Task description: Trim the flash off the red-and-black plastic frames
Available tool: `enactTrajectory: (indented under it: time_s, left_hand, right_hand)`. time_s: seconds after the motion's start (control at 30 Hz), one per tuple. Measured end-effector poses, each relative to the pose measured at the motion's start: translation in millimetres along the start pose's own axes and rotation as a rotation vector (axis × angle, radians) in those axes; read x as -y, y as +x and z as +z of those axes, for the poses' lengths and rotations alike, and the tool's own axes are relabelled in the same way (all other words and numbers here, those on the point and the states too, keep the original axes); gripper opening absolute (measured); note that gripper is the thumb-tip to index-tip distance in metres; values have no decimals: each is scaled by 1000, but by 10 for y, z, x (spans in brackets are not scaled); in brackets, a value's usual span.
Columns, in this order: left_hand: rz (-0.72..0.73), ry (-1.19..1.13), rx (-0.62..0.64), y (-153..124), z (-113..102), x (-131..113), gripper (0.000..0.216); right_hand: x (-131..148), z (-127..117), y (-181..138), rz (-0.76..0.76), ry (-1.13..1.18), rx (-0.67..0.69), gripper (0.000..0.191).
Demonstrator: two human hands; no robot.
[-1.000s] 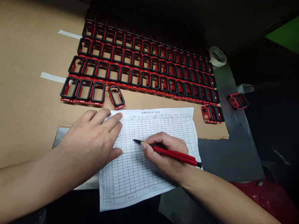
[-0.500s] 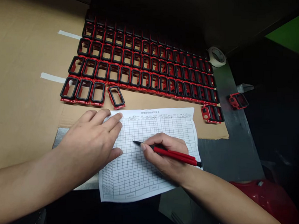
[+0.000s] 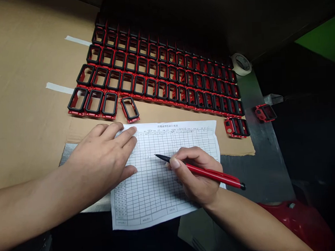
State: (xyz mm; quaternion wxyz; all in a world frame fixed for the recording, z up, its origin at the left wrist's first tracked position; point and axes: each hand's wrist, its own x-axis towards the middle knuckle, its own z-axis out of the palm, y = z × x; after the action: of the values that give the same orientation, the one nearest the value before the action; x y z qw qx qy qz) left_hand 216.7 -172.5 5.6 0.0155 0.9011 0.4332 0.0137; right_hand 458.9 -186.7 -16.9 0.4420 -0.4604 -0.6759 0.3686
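A printed form (image 3: 160,197) with a table grid and some handwriting lies at the table's near edge, its lower part hanging over. Flat on its upper left rests my left hand (image 3: 107,155), fingers stretched out, covering part of the grid. My right hand (image 3: 199,172) grips a red pen (image 3: 215,175) with a black tip and black end. The tip points left over the middle columns; I cannot tell whether it touches the paper. Just above the form, a single red-and-black frame (image 3: 130,109) stands at an angle, apart from the others.
Several rows of red-and-black frames (image 3: 138,84) stand behind the form on cardboard (image 3: 27,73). More frames (image 3: 236,128) sit at the right, and another frame (image 3: 265,113) lies farther right. A tape roll (image 3: 241,64) is at the back right. A red object (image 3: 296,223) is low at right.
My right hand has moved right with the pen, and its tip has shifted one or two columns over. A small mark shows where the tip was. My left hand stays put.
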Motion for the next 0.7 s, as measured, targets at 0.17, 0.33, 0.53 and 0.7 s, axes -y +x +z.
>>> enactTrajectory:
  time_s: [0.17,0.33,0.53,0.7]
  left_hand:
    - [-1,-10,-29,2,14,9,49]
    - [-16,-16,14,6,-36,15,48]
    - [-44,-20,26,-1,-77,-5,46]
    - [-42,-62,11,-13,-51,-15,44]
  right_hand:
    - [-35,-61,-5,-373,-6,-63,27]
    - [304,-192,0,-189,-5,-98,8]
    - [505,-55,67,322,324,19,18]
    - [223,174,64,492,329,79,24]
